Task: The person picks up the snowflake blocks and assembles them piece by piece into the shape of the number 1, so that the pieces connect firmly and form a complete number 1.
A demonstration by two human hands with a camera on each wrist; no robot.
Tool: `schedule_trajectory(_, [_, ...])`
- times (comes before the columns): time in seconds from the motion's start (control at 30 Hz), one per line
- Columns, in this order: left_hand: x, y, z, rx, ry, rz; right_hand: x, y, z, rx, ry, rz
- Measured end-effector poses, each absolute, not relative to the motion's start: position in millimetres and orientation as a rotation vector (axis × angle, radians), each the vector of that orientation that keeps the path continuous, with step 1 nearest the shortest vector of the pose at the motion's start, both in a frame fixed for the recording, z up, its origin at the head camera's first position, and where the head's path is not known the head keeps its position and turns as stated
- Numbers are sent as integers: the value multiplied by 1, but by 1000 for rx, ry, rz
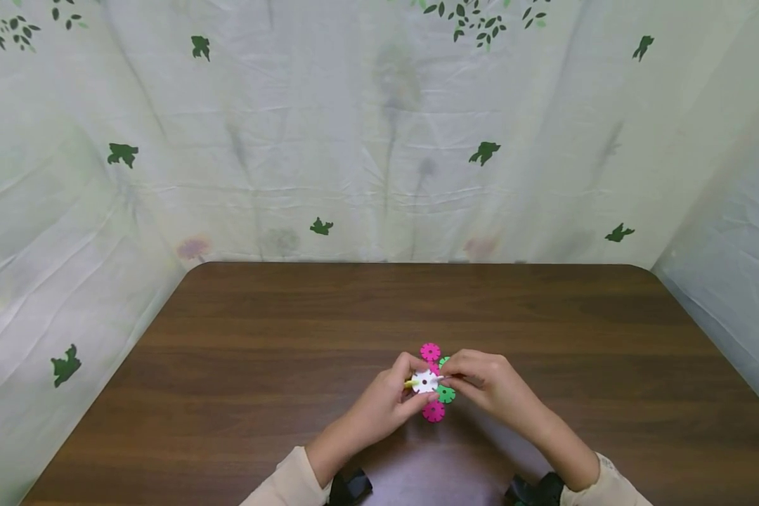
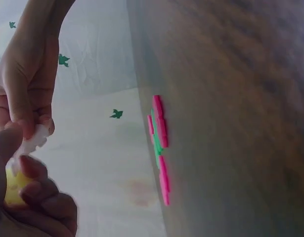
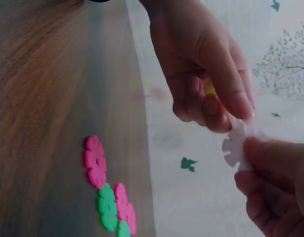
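Above the table, my left hand (image 1: 382, 397) pinches a white notched plastic disc (image 1: 424, 382) between thumb and fingers. A yellow disc (image 2: 14, 187), joined edge-on to the white one, is partly hidden in the left hand's fingers. My right hand (image 1: 490, 379) pinches a second white disc (image 1: 438, 379), seen edge-on, at the right side of the first. In the right wrist view, white notches (image 3: 233, 150) show between the two hands' fingertips. Under the hands lie pink discs (image 1: 433, 412) and green discs (image 1: 445, 393), some partly covered in the head view.
A brown wooden table (image 1: 278, 316) spreads out around the hands. Behind and beside it hangs a pale curtain (image 1: 379, 140) with green bird and leaf prints. Black wrist straps (image 1: 351, 486) sit at the cream sleeves (image 1: 294, 478).
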State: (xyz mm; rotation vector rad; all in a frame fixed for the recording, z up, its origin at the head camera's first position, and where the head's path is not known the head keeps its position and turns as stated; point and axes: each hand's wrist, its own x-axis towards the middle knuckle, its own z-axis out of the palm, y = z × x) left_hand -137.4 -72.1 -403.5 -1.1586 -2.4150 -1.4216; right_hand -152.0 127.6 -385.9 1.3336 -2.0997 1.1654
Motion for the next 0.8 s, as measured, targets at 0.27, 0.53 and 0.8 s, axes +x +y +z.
schedule_trajectory(0.27, [-139,-75,-405,-1085,-2424,-1423,-146,126,-378,1198,-2212,1274])
schedule_trajectory(0.53, [-141,-77,-402,-1007,-2480,-1263,-147,131,-381,1050,-2375,1652])
schedule_trajectory(0.8, [-137,-74,-400,-1079,-2463,-1158,-148,129,-390,949,-2442,1989])
